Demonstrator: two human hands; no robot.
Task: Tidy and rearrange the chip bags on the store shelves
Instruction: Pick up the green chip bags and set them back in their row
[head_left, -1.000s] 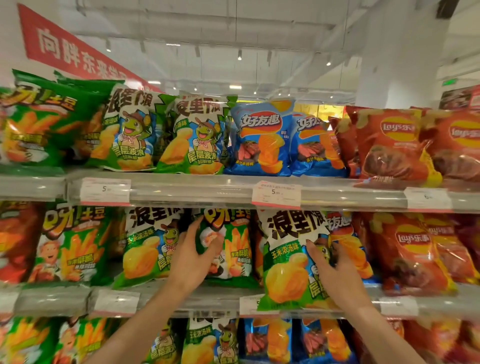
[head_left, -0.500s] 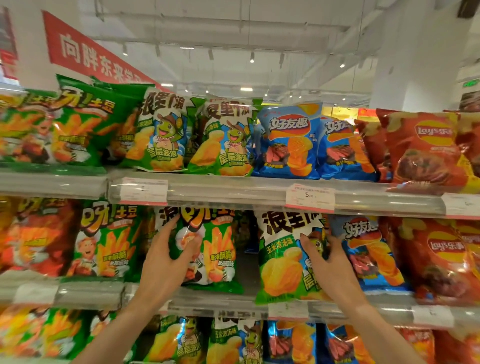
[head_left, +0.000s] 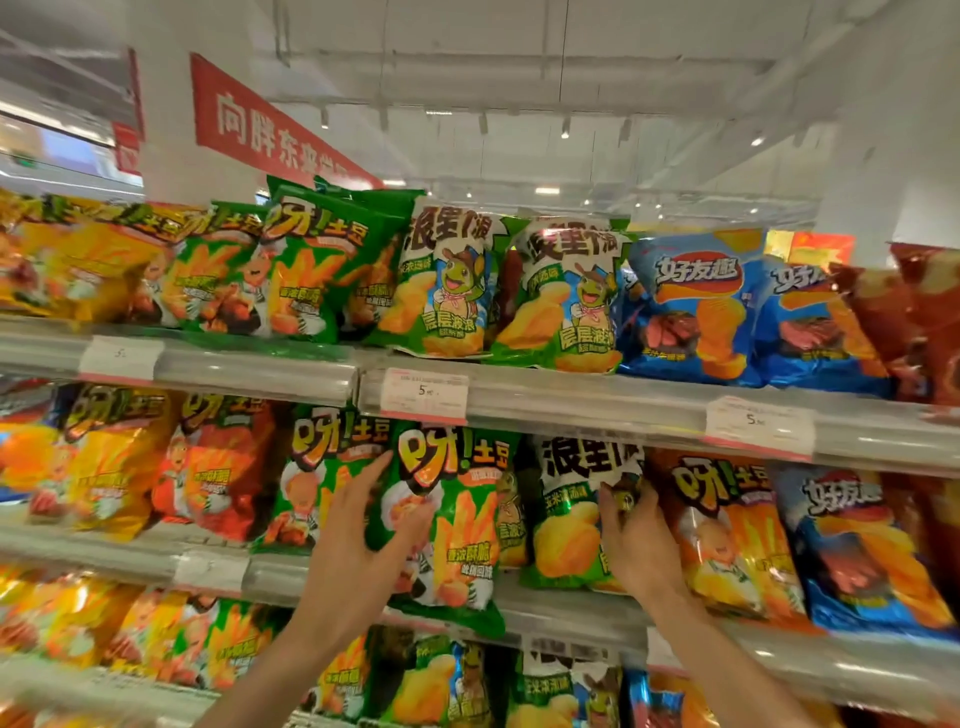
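Both my hands are at the middle shelf (head_left: 649, 618). My left hand (head_left: 358, 525) grips the left edge of a green fries bag (head_left: 457, 525), which hangs forward over the shelf's front lip. My right hand (head_left: 636, 540) holds the right side of a green-and-white turtle chip bag (head_left: 569, 519), fingers curled on its edge. Another green fries bag (head_left: 311, 467) stands just left of my left hand. An orange-red fries bag (head_left: 727, 530) stands right of my right hand.
The top shelf (head_left: 597, 410) carries green fries bags, two turtle bags (head_left: 447, 280), blue bags (head_left: 696, 306) and red bags. Yellow and red fries bags fill the middle shelf's left, a blue bag (head_left: 872, 556) its right. More bags line the bottom shelf. A red banner (head_left: 270, 130) hangs above.
The view has swung to the left. My left hand carried the green fries bag leftward and forward along the middle shelf. My right hand stays on the turtle bag.
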